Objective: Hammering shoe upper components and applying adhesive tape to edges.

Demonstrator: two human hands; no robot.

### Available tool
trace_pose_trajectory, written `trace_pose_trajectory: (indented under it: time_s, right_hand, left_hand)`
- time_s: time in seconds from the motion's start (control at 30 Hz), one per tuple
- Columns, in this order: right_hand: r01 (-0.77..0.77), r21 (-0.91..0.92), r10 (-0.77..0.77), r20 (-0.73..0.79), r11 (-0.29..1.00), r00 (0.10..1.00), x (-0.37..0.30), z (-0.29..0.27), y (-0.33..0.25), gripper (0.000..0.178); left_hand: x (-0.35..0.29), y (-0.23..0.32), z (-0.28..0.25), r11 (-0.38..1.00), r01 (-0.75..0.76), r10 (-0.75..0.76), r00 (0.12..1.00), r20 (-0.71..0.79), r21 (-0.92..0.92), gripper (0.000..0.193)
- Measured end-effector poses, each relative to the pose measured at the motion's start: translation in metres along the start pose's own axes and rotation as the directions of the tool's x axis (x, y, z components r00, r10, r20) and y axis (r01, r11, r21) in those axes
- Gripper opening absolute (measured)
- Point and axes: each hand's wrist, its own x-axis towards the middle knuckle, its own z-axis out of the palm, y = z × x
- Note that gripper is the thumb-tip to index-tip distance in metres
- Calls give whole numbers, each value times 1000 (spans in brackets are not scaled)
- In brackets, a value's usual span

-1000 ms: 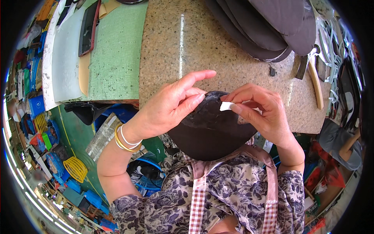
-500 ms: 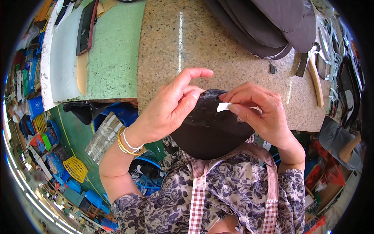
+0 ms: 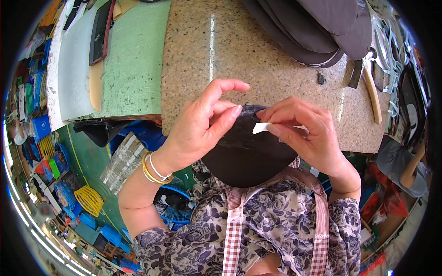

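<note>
In front of my chest is a dark, rounded, flexible panel (image 3: 251, 161), its upper edge at the near edge of the stone tabletop. My left hand (image 3: 195, 122) is at its upper left rim, thumb and a bent finger close together at the edge and index finger raised and curved. Between the thumb and fingers of my right hand (image 3: 306, 124) is a small white strip (image 3: 262, 127), jutting out to the left over the panel. The right fingertips also touch the panel's upper rim. A greyish mark shows along that rim.
Overlapping dark rounded panels (image 3: 313, 32) are stacked at the far right of the speckled tabletop (image 3: 193, 55). Nearby lie a hammer with a wooden handle (image 3: 372, 94) and a small black scrap (image 3: 321, 78). A phone (image 3: 100, 34) rests on the green board (image 3: 133, 60) at left.
The white strip has shifted slightly left with my right fingers. My left thumb has moved a little up and right at the rim. The panel stays nearly in place.
</note>
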Motion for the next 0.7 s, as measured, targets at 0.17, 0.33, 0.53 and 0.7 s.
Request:
trace_pose_trajectory:
  time_s: [0.17, 0.33, 0.53, 0.7]
  right_hand:
    - [18, -9, -18, 11, 1000, 1000, 1, 1, -6, 11]
    - [-50, 11, 49, 43, 999, 998, -2, -1, -9, 7]
    - [91, -43, -89, 54, 995, 995, 0, -1, -12, 7]
    - [-21, -51, 21, -7, 998, 1000, 1, -4, -17, 10]
  left_hand:
    - [-8, -2, 17, 998, -46, 53, 966, -253, 34, 28]
    - [-3, -1, 13, 990, -143, 136, 958, -253, -10, 27]
    - [-11, -5, 21, 987, -150, 160, 951, -265, 56, 29]
    - [-8, 6, 2, 995, -77, 85, 985, -153, 61, 31]
